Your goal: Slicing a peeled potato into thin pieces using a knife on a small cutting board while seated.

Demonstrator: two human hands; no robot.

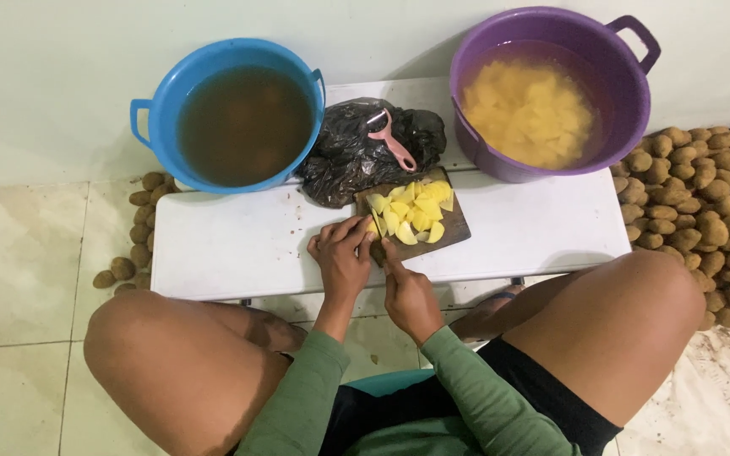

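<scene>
While both hands [378, 270] meet at the cutting board [454, 226], their fingers' grip cannot be told.

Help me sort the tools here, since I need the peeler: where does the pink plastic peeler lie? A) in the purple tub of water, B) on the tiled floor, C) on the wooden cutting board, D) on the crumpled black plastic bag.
D: the pink plastic peeler rests on top of the crumpled black plastic bag, behind the wooden cutting board and between the two tubs.
</scene>
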